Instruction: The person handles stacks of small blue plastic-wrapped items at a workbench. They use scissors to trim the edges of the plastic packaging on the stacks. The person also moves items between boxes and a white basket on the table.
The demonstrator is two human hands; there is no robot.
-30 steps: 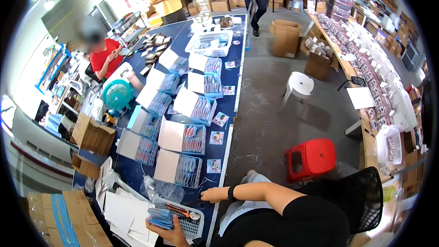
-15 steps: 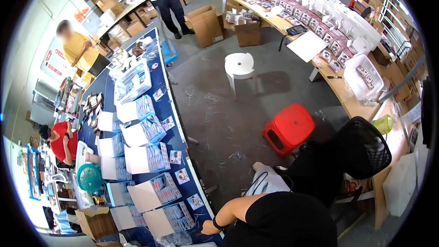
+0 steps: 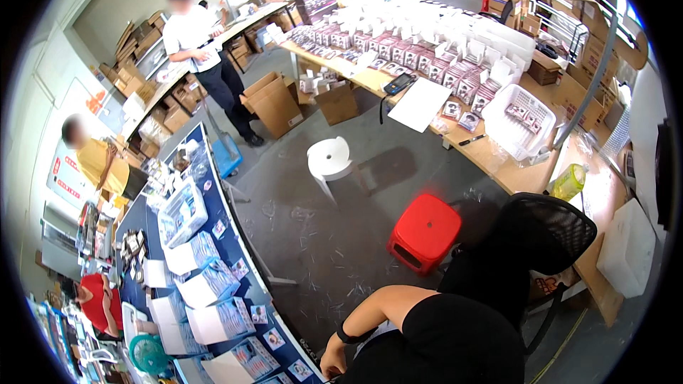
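My right hand is at the lower edge of the picture, beside the near edge of the blue-topped table. A dark band circles its wrist. Its fingers curl downward, and their tips are cut off, so whatever they grip cannot be made out. My left hand is out of the picture. Nearest to the right hand lie small picture cards in a row along the table. Behind them stand white-flapped boxes packed with blue-printed packs.
A red stool, a white stool and a black mesh chair stand on the floor. Across the aisle, a wooden table bears pink-printed packs and a white basket. Several people stand beyond the tables.
The view has swung right and upward, so tables and stools appear farther left and lower. My right hand stays by the blue table's edge, its fingers now partly cut off.
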